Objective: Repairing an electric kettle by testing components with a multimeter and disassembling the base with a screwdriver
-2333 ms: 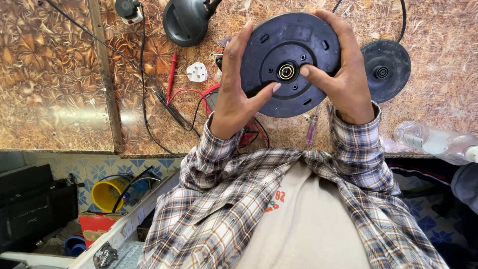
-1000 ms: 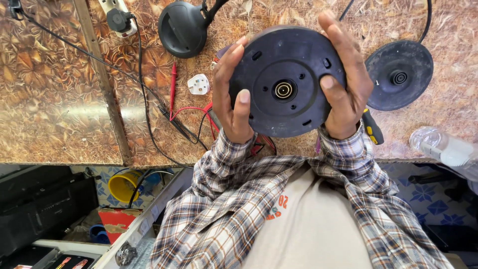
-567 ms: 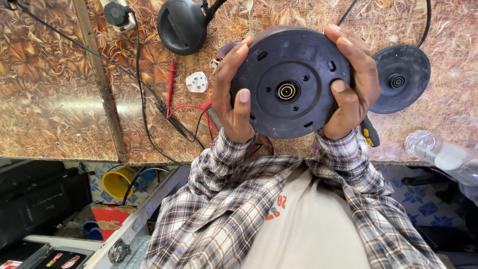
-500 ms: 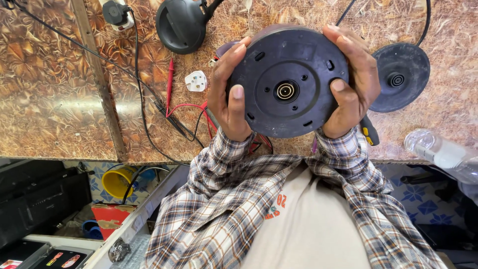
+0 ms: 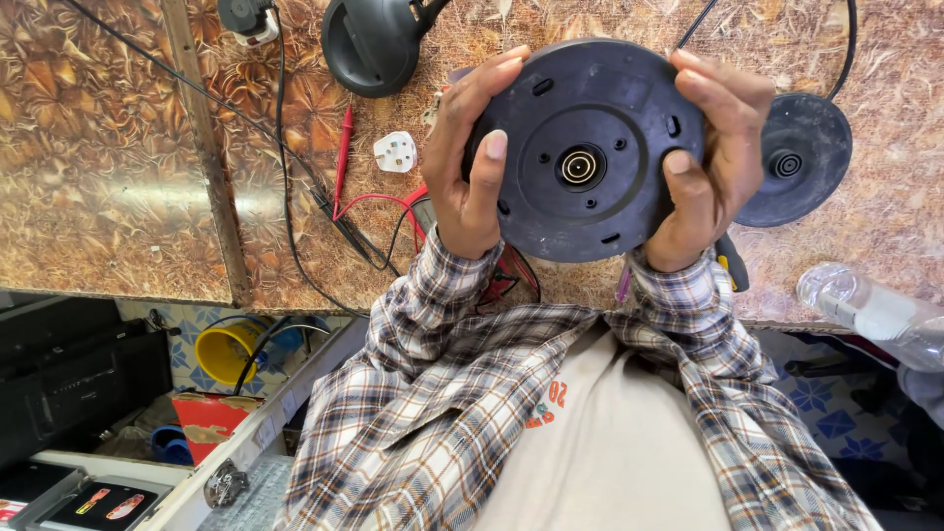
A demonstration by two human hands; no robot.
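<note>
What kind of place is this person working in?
Probably a small appliance repair bench. Both hands hold a round black appliance base over a patterned worktop, with red test probes, a white plug and a second round black base lying there.

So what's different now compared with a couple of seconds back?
The round black base has come closer to the camera and now looks larger. Both hands keep their grip: the left hand and right hand each clasp a side, thumbs on its face. The second black disc, white plug and red probe lie unmoved.
</note>
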